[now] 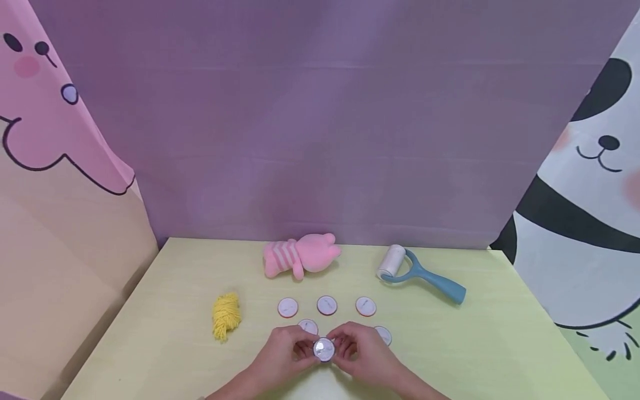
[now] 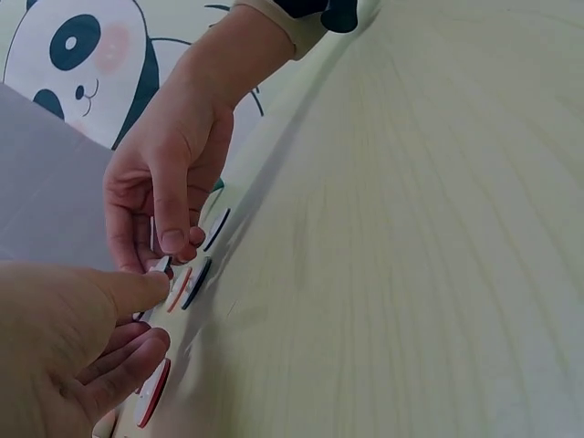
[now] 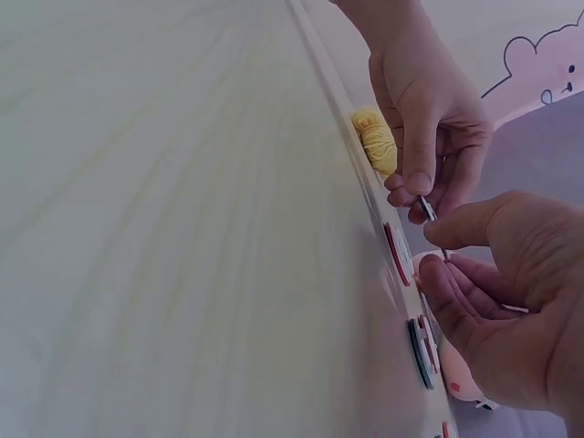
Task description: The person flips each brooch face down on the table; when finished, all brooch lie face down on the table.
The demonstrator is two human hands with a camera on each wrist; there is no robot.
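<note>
Between my two hands, a round pin badge (image 1: 324,349) is held up with its pale pin side facing the head camera. My left hand (image 1: 282,350) pinches its left edge with thumb and fingers. On the opposite edge, my right hand (image 1: 367,353) pinches it the same way. The right wrist view shows the held badge (image 3: 427,209) nearly edge-on, just off the table. Several similar badges lie pin side up beyond the hands: a back row including a middle badge (image 1: 327,305), plus a badge (image 1: 308,325) and another badge (image 1: 384,334) partly hidden by the hands.
A pink striped plush toy (image 1: 302,255) lies at the table's back edge. The yellow yarn bundle (image 1: 226,315) is left of the badges. At back right rests a lint roller (image 1: 425,274) with a blue handle. Behind the table (image 1: 490,344) hangs a purple backdrop (image 1: 320,122).
</note>
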